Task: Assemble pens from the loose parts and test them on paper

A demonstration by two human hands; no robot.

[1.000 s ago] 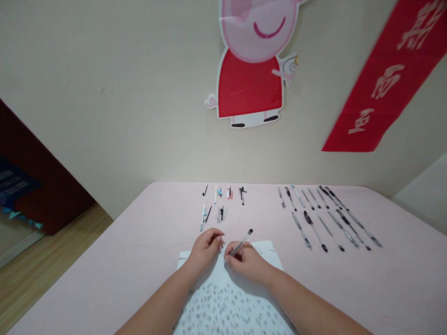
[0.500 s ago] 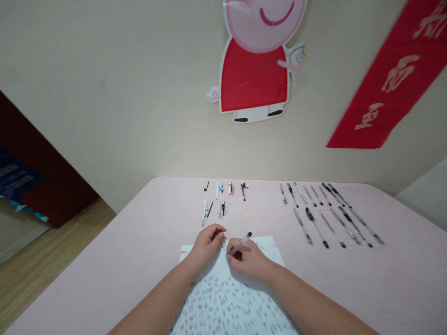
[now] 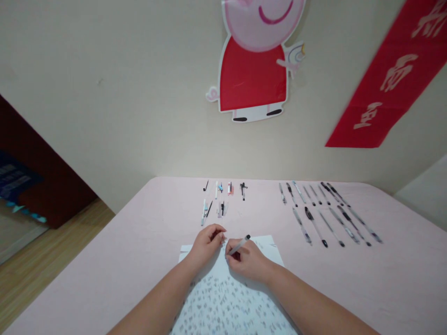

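Observation:
A sheet of white paper [image 3: 226, 302] covered with many small dark marks lies in front of me on the table. My right hand [image 3: 246, 258] rests on its upper part, fingers closed around a pen [image 3: 240, 244] with a clear barrel and a dark end. The pen leans up to the right, its tip by the paper and partly hidden by my fingers. On the upper left of the sheet lies my left hand [image 3: 208, 242], fingers loosely bent and thumb a little apart. I see nothing in it, though its underside is hidden.
Several pens [image 3: 331, 225] lie in two slanted rows on the right of the pink table [image 3: 115, 265]. Beyond my left hand are pen parts and small items [image 3: 222, 209] in little groups. The wall behind bears a pig cutout [image 3: 253, 79] and a red banner [image 3: 380, 93].
My right hand and the pen have shifted very slightly left, and the pen's upper end sits a little lower. The whole view has moved slightly. My left hand stays put.

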